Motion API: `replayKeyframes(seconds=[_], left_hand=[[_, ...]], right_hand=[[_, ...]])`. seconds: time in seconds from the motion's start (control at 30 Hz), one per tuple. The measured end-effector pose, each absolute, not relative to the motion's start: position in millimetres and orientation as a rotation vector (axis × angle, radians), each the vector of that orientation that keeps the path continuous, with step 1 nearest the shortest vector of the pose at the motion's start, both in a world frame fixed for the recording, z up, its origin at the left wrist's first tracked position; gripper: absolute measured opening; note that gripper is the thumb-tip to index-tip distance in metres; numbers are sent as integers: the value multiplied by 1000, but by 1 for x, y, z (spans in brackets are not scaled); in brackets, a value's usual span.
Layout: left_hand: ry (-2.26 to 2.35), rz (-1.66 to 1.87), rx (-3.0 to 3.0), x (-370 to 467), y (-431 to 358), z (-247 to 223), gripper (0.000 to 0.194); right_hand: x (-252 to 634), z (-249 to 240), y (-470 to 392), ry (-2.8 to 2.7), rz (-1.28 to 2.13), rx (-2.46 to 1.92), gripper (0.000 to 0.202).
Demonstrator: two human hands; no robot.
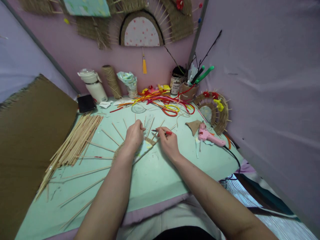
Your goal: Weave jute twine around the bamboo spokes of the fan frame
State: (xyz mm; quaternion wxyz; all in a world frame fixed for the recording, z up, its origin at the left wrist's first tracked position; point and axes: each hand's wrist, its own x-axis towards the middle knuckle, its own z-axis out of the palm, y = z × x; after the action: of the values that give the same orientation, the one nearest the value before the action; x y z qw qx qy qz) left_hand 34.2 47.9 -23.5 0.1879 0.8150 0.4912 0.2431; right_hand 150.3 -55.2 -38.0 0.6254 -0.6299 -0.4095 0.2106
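My right hand (pixel 168 143) is closed around a red pen (pixel 168 133), its dark tip pointing left towards a clear ruler (pixel 149 124). Just left of the ruler is my left hand (pixel 134 136), fingers curled in; what they hold, if anything, is hidden. Beneath my left hand and wrist lies a half-round piece (pixel 150 141) with a burlap rim and patterned cloth, partly covered. Thin wooden sticks (pixel 106 136) fan out from its curved edge across the pale green table (pixel 160 176).
A pile of sticks (pixel 77 140) lies left. A pink glue gun (pixel 211 136) with a black cord rests right, near a cardboard scrap (pixel 193 127). Scissors (pixel 170 110) and coloured pipe cleaners (pixel 155 96) lie at the back, before a white bottle (pixel 93 85) and twine spool (pixel 111 81).
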Motion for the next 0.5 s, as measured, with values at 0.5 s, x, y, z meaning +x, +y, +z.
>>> replayKeyframes(seconds=[0.5], left_hand=[[1361, 719, 2237, 44, 27, -4, 13]], right_hand=[[125, -38, -103, -1540, 249, -1824, 15]])
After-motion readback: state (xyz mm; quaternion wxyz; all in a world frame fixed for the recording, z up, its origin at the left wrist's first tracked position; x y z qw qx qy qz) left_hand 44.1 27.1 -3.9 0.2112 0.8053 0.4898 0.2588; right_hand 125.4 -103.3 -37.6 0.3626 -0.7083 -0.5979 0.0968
